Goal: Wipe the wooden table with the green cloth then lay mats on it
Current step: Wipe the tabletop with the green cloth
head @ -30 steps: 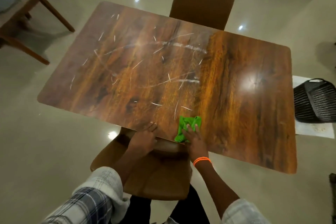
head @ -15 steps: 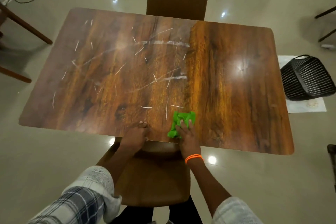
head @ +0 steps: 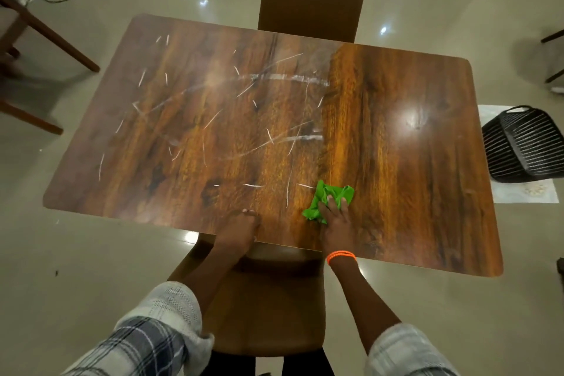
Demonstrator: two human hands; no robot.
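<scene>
A: Entry, change from a second ago: the green cloth [head: 331,201] under my right hand [head: 335,220] has gone a little rightward along the near edge; my left hand [head: 241,230] has kept its spot at that edge.

B: Cloth position now?

A: Bunched on the wooden worktop [head: 412,162], near the front edge, right of centre, sitting at the line where the streaked left part meets the cleaner, glossier right part. My right hand lies on top of it, fingers [head: 334,203] spread and pressing into the folds; I cannot tell whether they pinch the fabric.

B: Left hand state?

A: Resting on the worktop edge, holding nothing, fingers loosely bent with the tips on the wood. Well apart from the cloth.

B: Surface?

A: White streaks [head: 287,78] and short scratch-like marks scattered over the left and middle. A ceiling light glare [head: 415,119] on the right part.

B: Surroundings?

A: Orange band [head: 341,256] on my right wrist. One brown chair [head: 265,308] tucked under the near side, another [head: 311,0] at the far side. A black slatted basket [head: 525,143] on the floor to the right, lying on a white sheet [head: 522,192].
</scene>
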